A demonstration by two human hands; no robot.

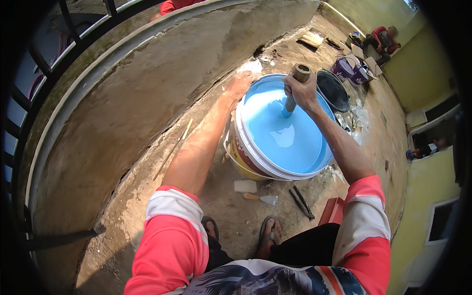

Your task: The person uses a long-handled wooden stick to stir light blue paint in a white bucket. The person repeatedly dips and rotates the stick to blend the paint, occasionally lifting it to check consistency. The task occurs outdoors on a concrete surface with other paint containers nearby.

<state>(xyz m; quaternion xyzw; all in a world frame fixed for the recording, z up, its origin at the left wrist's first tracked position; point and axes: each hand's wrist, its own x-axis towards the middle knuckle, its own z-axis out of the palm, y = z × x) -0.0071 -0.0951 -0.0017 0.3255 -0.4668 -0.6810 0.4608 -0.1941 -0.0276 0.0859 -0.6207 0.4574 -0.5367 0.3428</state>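
Light-blue paint [265, 118] in wide white-rimmed bucket [246, 150], nearer body than both hands and between forearms. Right hand [301, 92] closed round thick round stick [290, 104], lower end dipped in paint. Left hand [239, 84] at bucket's far-left rim, fingers partly curled; whether gripping, cannot tell. Black tub [334, 91] just right of right hand. Brown-handled putty knife [268, 199], white block [245, 186], black pliers [301, 202] on ground, well bodyward of both hands.
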